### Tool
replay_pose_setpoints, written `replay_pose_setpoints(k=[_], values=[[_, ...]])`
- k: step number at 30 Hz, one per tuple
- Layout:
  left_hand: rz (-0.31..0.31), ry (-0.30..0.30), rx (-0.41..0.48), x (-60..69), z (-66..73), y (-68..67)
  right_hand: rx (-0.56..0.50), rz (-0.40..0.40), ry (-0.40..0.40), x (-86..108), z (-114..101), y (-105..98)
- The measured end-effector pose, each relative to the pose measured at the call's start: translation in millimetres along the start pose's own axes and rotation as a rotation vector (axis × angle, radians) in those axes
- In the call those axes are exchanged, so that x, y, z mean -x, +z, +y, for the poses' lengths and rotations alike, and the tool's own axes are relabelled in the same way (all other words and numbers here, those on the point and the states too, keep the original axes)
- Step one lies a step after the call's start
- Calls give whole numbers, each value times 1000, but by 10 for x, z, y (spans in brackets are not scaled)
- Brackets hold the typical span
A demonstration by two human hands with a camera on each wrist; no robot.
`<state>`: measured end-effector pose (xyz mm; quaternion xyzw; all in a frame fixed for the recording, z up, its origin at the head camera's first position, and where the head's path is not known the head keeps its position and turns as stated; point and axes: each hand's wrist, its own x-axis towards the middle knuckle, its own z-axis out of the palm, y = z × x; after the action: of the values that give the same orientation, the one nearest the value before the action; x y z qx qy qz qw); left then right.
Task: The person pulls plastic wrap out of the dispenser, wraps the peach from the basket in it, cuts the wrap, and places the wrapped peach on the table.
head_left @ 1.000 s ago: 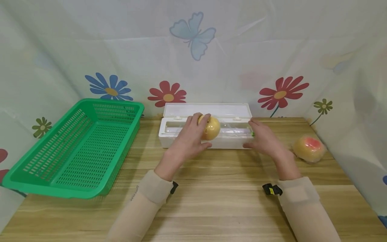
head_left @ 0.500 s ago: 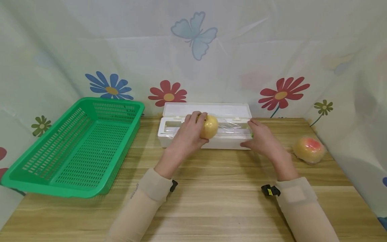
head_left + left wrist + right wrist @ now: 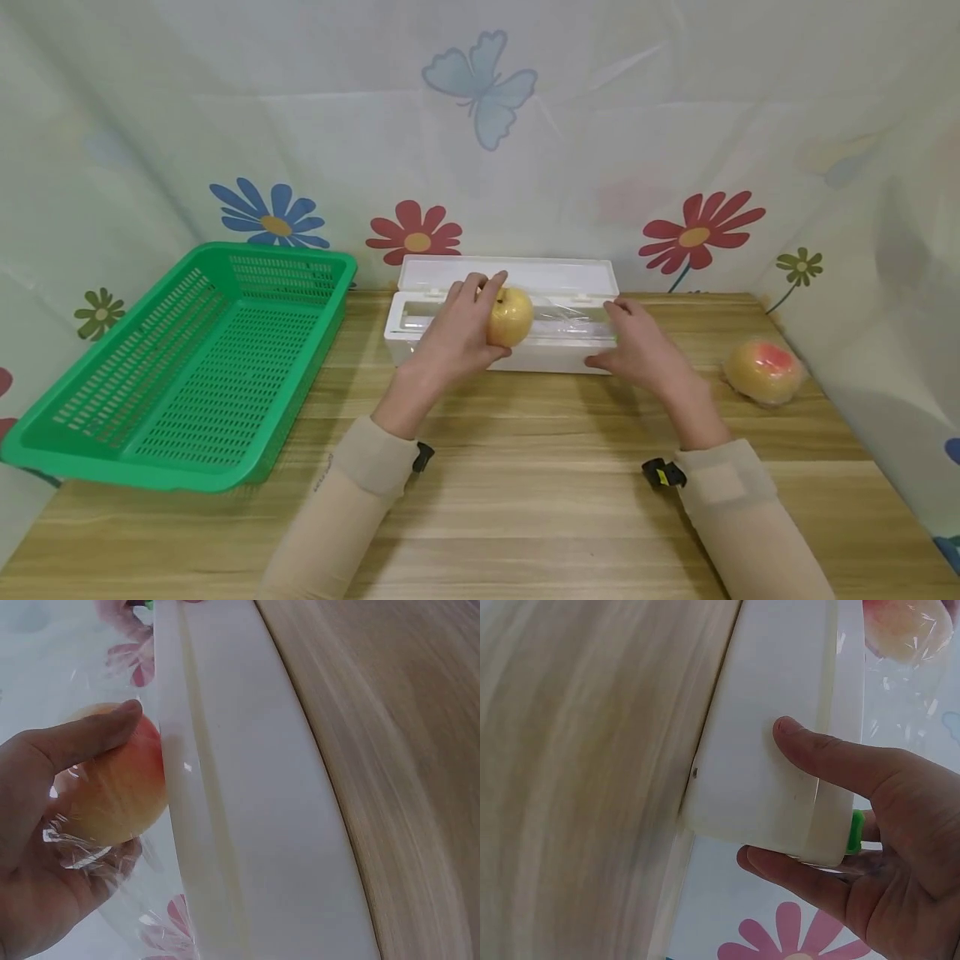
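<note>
My left hand (image 3: pixel 459 332) grips a yellow fruit (image 3: pixel 512 317) over the long white box (image 3: pixel 551 358), whose lid (image 3: pixel 510 273) is raised. In the left wrist view the fruit (image 3: pixel 112 787) shows a red patch, and clear film lies around it and the fingers. The film stretches from the fruit across the right part of the box's opening. My right hand (image 3: pixel 647 348) grips the box's right end; in the right wrist view its thumb lies on the front face, fingers round the end, beside a small green piece (image 3: pixel 855 832).
A green perforated basket (image 3: pixel 300 392) stands on the left of the wooden table (image 3: pixel 547 500). A second fruit (image 3: pixel 764 372), yellow with a red patch and wrapped in film, lies at the right. A flower-patterned cloth (image 3: pixel 570 150) hangs behind.
The left hand has moved slightly left with the fruit, and its thumb has closed in against it. The box and the right hand have shifted a little left.
</note>
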<state>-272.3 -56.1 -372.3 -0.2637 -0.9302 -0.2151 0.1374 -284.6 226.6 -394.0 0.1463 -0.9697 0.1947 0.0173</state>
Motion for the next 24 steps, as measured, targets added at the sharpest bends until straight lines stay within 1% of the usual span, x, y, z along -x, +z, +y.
replay_pose_setpoints(k=[7,14,19,24], values=[[13,59,-42,25,-24,-6,-19,14,24,21,-12,11],[50,85,-57,95,-31,-51,27,40,-15,-7,-23,24],[37,104,-58,131,9,-75,49,27,-6,-6,-28,33],[34,109,-74,158,60,-98,93,33,-4,12,-35,35]])
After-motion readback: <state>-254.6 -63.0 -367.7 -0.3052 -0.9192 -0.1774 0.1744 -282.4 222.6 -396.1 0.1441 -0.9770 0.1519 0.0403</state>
